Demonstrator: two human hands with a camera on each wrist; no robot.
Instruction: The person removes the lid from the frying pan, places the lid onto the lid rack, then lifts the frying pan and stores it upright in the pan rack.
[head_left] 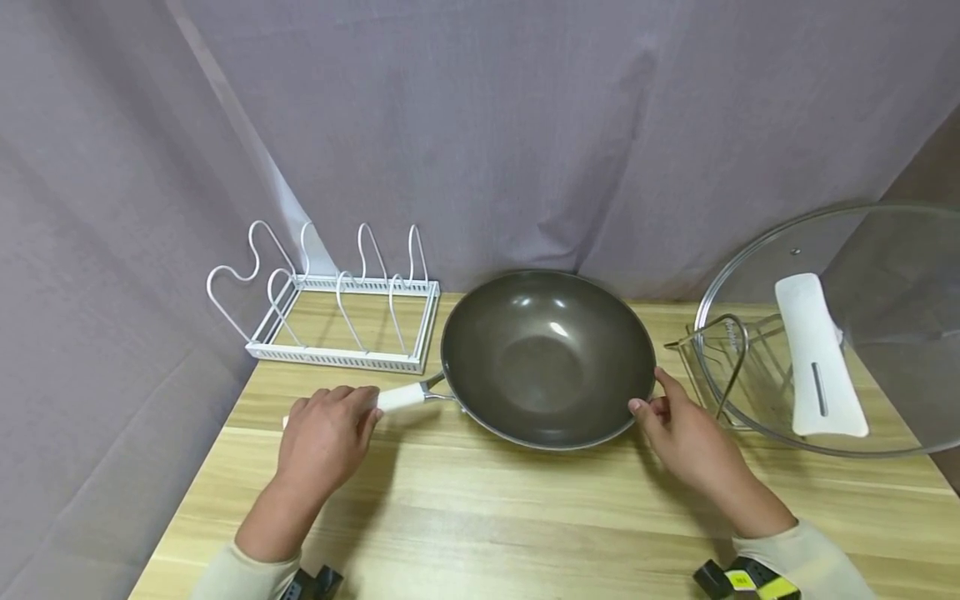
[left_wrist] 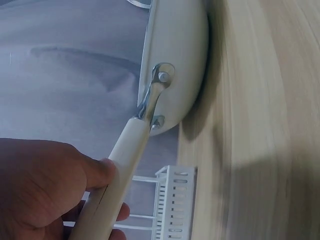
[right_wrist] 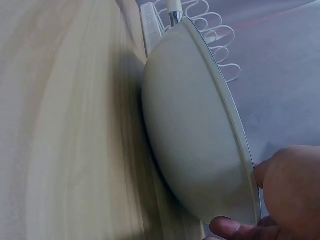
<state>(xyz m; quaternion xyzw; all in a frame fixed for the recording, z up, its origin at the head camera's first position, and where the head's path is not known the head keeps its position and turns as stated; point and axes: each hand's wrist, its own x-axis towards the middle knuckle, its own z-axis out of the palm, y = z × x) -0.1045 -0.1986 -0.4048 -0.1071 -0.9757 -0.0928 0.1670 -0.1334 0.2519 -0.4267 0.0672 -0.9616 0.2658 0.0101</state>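
A wok [head_left: 543,367] with a dark inside and a cream outer wall [right_wrist: 185,120] is in the middle of the head view, its bowl facing up. My left hand [head_left: 322,437] grips its white handle [head_left: 401,398], and the left wrist view shows the thumb on one side and fingertips curled round the other. With my right hand [head_left: 693,442] I pinch the rim at the near right, thumb over the edge and fingers against the outside. The wok's base is low over the wood; whether it touches, I cannot tell.
A white wire rack [head_left: 337,360] with several upright loops stands left of the wok. On the right, a large glass lid [head_left: 757,283] with a white handle [head_left: 821,358] leans in a metal stand [head_left: 738,367]. Behind the wooden table [head_left: 480,517] hangs a grey curtain [head_left: 480,142].
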